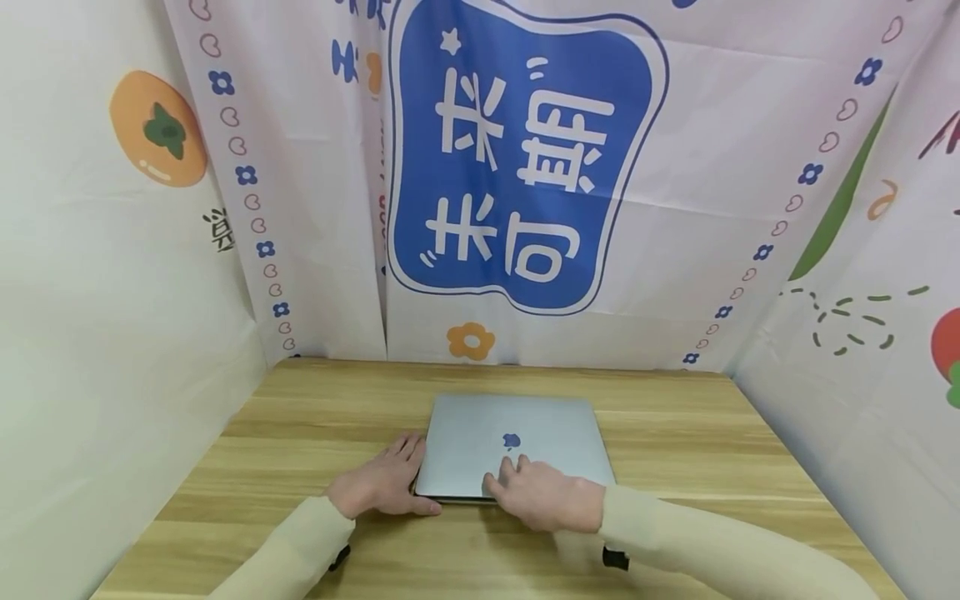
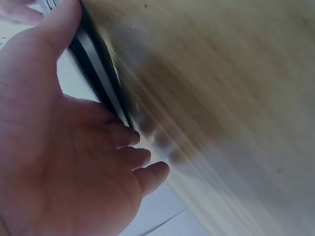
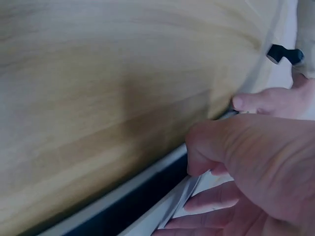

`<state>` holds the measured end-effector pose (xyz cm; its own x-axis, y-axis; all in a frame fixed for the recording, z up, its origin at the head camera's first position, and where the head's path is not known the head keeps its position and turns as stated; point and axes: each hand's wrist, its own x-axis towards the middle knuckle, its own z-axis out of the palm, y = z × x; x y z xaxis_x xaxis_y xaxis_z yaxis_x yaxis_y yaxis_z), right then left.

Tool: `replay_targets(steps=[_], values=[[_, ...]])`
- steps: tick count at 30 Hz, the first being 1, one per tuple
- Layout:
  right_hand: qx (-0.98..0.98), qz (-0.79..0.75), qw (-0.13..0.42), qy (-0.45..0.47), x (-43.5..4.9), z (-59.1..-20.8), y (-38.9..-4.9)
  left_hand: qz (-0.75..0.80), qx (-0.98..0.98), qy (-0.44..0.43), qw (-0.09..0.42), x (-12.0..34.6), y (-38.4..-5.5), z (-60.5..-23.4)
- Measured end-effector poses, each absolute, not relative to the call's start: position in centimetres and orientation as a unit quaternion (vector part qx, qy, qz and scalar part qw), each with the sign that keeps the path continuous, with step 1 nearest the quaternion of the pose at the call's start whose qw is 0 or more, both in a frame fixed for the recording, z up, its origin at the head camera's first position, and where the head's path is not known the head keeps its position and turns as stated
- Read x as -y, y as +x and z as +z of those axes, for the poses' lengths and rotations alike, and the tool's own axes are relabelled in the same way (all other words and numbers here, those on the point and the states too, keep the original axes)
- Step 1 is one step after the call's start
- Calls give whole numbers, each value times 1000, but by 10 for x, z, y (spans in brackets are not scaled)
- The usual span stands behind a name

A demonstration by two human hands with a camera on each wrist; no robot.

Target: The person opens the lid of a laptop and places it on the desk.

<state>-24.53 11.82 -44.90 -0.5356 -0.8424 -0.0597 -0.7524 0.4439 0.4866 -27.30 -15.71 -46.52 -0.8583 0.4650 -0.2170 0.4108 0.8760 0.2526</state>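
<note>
A silver laptop (image 1: 468, 429) with a dark apple logo lies on the wooden table. My left hand (image 1: 384, 479) rests at its left front corner, fingers fairly straight along the side and thumb at the front edge. The left wrist view shows that palm (image 2: 59, 152) beside the laptop's dark edge (image 2: 96, 61). My right hand (image 1: 543, 493) is at the front edge, fingers over the lid. In the right wrist view, its thumb (image 3: 206, 145) sits at the lid's edge, pinching it against the fingers. A narrow dark gap (image 3: 142, 196) shows between lid and base.
The wooden table (image 1: 315, 417) stretches to both sides of the laptop. Printed cloth (image 1: 697, 250) hangs behind it and on the left and right. Dark bands (image 1: 615, 558) show below the sleeves.
</note>
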Motion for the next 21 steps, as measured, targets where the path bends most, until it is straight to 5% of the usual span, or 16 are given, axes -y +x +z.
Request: replay_targets(steps=[12, 21], values=[[836, -226, 122, 484, -121, -449, -246, 108, -961, 232, 108, 160, -272, -474], [778, -263, 257, 509, -132, -459, -247, 100, -962, 233, 99, 158, -274, -474]])
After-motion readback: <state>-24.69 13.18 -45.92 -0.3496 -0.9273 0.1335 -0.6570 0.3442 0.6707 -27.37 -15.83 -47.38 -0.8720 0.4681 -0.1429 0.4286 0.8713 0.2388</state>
